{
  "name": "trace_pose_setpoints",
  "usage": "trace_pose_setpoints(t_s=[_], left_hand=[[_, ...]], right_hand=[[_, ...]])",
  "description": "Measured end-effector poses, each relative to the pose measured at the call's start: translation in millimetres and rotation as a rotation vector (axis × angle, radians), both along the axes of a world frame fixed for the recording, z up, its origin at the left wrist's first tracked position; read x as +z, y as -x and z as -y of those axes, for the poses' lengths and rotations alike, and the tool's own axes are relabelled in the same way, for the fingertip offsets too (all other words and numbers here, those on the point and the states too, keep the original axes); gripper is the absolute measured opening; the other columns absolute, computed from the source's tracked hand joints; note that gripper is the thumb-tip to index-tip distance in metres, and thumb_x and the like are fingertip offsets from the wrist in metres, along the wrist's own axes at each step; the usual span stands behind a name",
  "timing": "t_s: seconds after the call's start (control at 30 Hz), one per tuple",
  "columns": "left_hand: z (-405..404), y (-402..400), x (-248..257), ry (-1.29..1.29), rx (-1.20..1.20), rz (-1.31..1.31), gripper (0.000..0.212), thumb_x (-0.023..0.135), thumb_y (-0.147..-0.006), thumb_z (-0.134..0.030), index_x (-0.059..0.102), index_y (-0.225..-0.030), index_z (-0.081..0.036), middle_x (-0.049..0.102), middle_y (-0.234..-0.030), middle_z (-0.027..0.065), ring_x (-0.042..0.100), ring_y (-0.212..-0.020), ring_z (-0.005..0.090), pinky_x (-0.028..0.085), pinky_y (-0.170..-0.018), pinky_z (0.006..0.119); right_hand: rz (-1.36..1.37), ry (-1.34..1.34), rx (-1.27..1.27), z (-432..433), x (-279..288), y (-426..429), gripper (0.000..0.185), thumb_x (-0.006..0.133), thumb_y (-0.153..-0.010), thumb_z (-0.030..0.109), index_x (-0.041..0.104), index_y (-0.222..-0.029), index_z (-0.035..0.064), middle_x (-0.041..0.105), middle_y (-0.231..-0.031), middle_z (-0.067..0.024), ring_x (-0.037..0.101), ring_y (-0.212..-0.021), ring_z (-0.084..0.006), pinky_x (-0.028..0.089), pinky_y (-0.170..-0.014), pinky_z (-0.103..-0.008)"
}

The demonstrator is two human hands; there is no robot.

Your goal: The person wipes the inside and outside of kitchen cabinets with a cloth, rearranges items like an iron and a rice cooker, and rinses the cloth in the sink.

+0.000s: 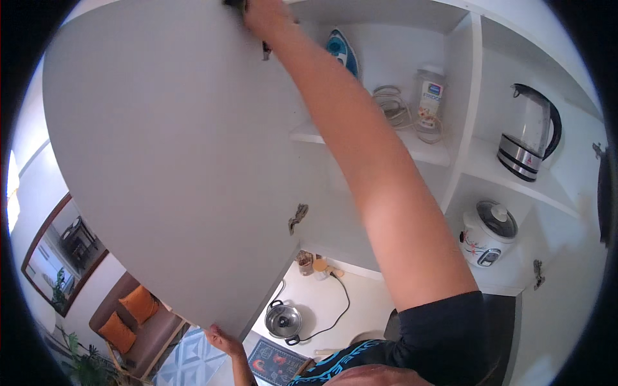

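My right arm reaches up across the view, and my right hand is at the top beside the white cabinet door, near its upper hinge. A dark object, cut off by the picture's rim, is at its fingers; whether the hand grips it is unclear. At the bottom edge of the swung-out door, my left hand has its fingers curled on the edge. Behind my right arm, a blue and white clothes iron stands in the cabinet, partly hidden. A coiled cable and a clear plastic bottle share its shelf.
On the right are an electric glass kettle and a white rice cooker. A lidded steel pot, jars and a black cable lie on the counter below. Door hinges jut out. A sofa stands at lower left.
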State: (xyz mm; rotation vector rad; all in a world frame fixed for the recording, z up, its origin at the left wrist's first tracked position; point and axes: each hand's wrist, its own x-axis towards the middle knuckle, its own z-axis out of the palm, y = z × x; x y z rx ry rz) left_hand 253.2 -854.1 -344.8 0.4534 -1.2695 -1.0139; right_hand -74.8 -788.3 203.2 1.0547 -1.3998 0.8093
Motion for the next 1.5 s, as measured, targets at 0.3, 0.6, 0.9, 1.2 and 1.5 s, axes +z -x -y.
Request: trace_pose_setpoints(t_s=[0.3,0.6,0.9,1.2,1.5], left_hand=[[22.6,-15.4,-17.4,0.001,-0.006,0.047,0.054,0.046,-0.089,-0.045,0.046,-0.109,0.005,0.051,-0.102,0.0138,0.049,-0.091,0.0193,0.04,-0.081,0.032],[46.8,-10.6,-48.5,0.112,-0.019,0.088,0.057,0.041,-0.091,-0.045,0.043,-0.114,0.007,0.049,-0.108,0.0164,0.048,-0.095,0.0218,0.04,-0.082,0.034],[25.8,-23.1,-52.4,-0.009,-0.09,0.13,0.058,0.041,-0.091,-0.045,0.043,-0.115,0.007,0.049,-0.109,0.0175,0.048,-0.096,0.0228,0.039,-0.085,0.034],[-81.6,-13.9,-18.3,-0.031,-0.108,0.204,0.064,0.046,-0.088,-0.048,0.037,-0.121,0.006,0.045,-0.115,0.021,0.044,-0.106,0.0266,0.033,-0.092,0.038],[-130.1,-13.9,-38.6,0.052,-0.351,0.245,0.063,0.051,-0.088,-0.028,0.017,-0.13,0.004,0.033,-0.127,0.0199,0.037,-0.115,0.0267,0.027,-0.099,0.04]], right_hand=[[-0.2,-0.082,-0.825,-203.2,6.0,18.3,0.018,0.045,-0.08,0.012,0.058,-0.085,0.0005,0.053,-0.097,-0.0165,0.051,-0.095,-0.0312,0.04,-0.087,-0.0393],[-0.222,-0.139,-1.124,-352.0,-36.8,-6.2,0.024,0.05,-0.075,0.012,0.057,-0.095,-0.0007,0.053,-0.1,-0.0173,0.05,-0.094,-0.0322,0.042,-0.084,-0.04],[-0.106,-0.016,-0.673,-351.3,-185.6,-18.3,0.017,0.051,-0.076,0.006,0.056,-0.089,-0.0036,0.051,-0.105,-0.0204,0.049,-0.097,-0.0362,0.043,-0.084,-0.042],[-0.38,0.077,-0.688,-354.9,-40.5,9.6,0.035,0.055,-0.079,0.017,0.049,-0.112,0.0084,0.054,-0.103,-0.0216,0.053,-0.092,-0.0384,0.043,-0.081,-0.0427],[0.667,-0.387,-0.648,-359.1,-374.0,-49.8,0.035,0.067,-0.069,0.016,0.052,-0.096,0.0002,0.057,-0.095,-0.0169,0.058,-0.083,-0.0328,0.049,-0.073,-0.0398]])
